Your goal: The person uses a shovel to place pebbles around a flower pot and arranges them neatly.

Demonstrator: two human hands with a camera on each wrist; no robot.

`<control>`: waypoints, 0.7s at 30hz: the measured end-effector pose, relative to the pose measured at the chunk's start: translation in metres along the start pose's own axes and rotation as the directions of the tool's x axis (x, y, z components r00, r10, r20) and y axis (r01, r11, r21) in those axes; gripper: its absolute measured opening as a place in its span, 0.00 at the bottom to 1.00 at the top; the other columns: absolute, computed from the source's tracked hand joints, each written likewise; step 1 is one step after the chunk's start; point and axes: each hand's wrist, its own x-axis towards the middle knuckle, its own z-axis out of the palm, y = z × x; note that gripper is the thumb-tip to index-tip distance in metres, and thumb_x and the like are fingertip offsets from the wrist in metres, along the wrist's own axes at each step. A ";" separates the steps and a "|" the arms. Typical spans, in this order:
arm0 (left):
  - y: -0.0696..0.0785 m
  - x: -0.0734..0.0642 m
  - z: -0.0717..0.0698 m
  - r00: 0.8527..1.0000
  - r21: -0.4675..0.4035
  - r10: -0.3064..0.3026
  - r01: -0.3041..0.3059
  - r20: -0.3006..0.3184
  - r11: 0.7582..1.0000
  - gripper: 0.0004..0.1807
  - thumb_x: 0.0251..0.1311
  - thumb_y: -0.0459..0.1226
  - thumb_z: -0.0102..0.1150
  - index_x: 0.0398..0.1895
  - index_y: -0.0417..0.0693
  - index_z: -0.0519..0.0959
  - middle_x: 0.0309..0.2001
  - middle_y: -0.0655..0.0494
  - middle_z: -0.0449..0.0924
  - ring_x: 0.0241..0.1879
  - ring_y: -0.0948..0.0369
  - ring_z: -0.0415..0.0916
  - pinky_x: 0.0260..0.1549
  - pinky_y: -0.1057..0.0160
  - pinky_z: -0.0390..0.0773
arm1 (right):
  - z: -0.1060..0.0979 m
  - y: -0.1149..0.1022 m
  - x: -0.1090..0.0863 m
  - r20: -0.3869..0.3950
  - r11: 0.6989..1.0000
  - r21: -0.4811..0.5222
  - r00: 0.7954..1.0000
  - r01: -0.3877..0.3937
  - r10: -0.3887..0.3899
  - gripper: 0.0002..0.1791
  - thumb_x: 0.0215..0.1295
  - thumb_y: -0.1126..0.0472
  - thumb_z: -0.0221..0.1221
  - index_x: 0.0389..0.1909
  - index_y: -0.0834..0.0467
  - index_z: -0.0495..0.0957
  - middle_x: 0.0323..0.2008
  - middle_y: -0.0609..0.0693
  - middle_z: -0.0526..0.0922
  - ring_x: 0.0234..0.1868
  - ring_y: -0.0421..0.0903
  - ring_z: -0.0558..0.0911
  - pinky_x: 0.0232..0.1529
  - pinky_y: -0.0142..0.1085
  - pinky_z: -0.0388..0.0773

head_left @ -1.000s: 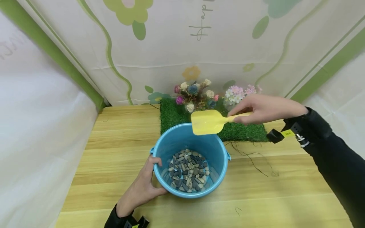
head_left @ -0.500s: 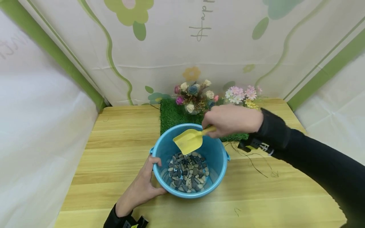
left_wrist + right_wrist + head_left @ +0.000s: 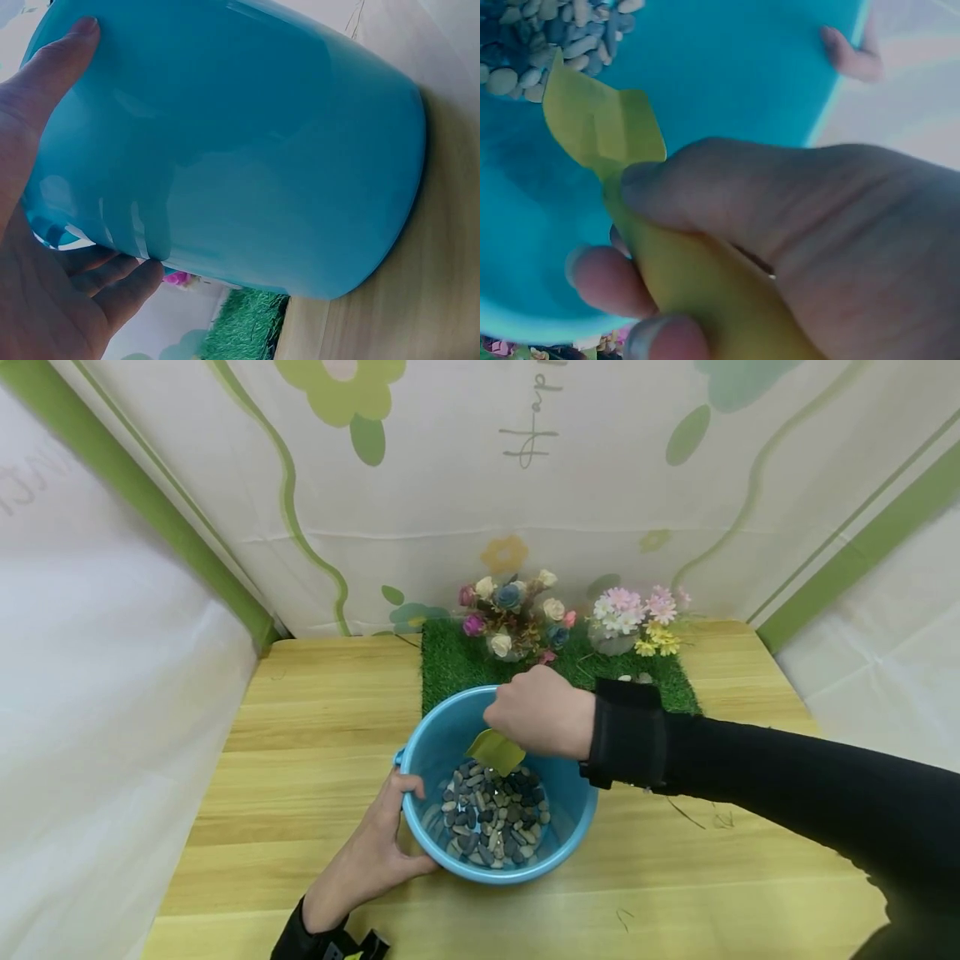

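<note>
A blue plastic bucket [image 3: 442, 735] stands on the table with a layer of grey and pale pebbles [image 3: 495, 818] at its bottom. My left hand [image 3: 375, 843] holds the bucket at its left side, one finger hooked over the rim. In the left wrist view, the thumb lies along the outer wall [image 3: 262, 150]. My right hand [image 3: 540, 710] grips the handle of a yellow toy shovel [image 3: 495, 753] over the far part of the opening. The shovel's blade [image 3: 592, 112] points down inside the bucket, close above the pebbles; whether it touches them I cannot tell.
Behind the bucket lies a green artificial turf mat [image 3: 450, 668] bearing a bunch of roses [image 3: 517, 610] and a bunch of pink, white and yellow flowers [image 3: 630, 618]. Thin dark strands [image 3: 686, 812] lie on the wooden table [image 3: 315, 777]. A printed curtain [image 3: 450, 485] hangs behind.
My right hand has moved left and down with the shovel, from above the turf mat to inside the bucket's opening, and the blade has tipped downward. The left hand and bucket stay put.
</note>
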 end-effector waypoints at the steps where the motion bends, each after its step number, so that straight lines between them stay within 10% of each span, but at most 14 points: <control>1: 0.000 0.000 0.000 1.000 0.001 0.000 0.000 0.000 1.000 0.39 0.37 0.48 0.74 0.46 0.54 0.56 0.67 0.49 0.51 0.64 0.50 0.54 0.51 0.47 0.69 | 0.002 -0.002 0.001 -0.004 1.000 -0.029 1.000 0.000 0.000 0.17 0.65 0.64 0.52 0.18 0.50 0.62 0.16 0.45 0.53 0.20 0.42 0.49 0.22 0.36 0.46; 21: 0.000 0.000 0.000 1.000 0.004 -0.004 0.004 0.006 1.000 0.39 0.38 0.50 0.73 0.47 0.53 0.56 0.67 0.49 0.51 0.63 0.50 0.54 0.50 0.48 0.70 | 0.020 -0.032 0.019 0.123 0.919 -0.390 0.987 -0.050 0.106 0.26 0.65 0.59 0.53 0.14 0.47 0.48 0.14 0.44 0.45 0.20 0.42 0.44 0.21 0.37 0.41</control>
